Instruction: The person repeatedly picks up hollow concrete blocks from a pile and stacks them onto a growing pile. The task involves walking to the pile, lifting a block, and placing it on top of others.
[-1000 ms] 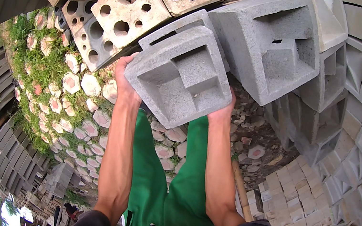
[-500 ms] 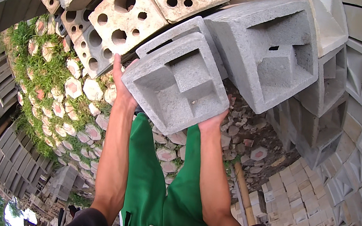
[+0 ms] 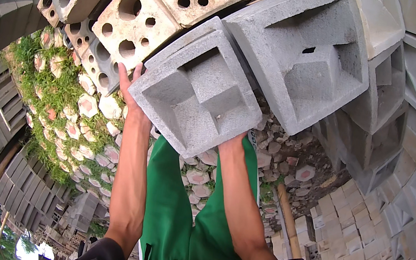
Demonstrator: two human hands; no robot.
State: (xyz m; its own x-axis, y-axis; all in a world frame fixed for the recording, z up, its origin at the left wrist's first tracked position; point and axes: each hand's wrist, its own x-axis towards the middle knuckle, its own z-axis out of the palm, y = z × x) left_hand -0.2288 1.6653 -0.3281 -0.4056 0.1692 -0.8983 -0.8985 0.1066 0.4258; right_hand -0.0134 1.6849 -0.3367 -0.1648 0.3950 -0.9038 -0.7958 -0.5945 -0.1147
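Note:
A square grey concrete vent block (image 3: 219,96) with stepped recesses in its face is between my hands, in front of my thighs. My left hand (image 3: 133,86) grips its left corner, one finger stretched up along the side and the others partly behind the block. Under the lower right edge is my right hand (image 3: 234,141), its fingers mostly hidden by the block. Another grey block sits directly behind the held one, largely covered. A larger-looking grey vent block (image 3: 310,53) stands just to the right.
Pale blocks with round holes (image 3: 137,20) are stacked at the upper left. More recessed blocks (image 3: 387,89) line the right side. Below lies ground with hexagonal pavers (image 3: 87,105), grass (image 3: 46,149) and rubble (image 3: 285,149). A bamboo pole (image 3: 289,222) is at the lower right.
The held block has shifted slightly left and now covers more of the block behind it. My right hand has slid from its right corner to beneath the lower edge.

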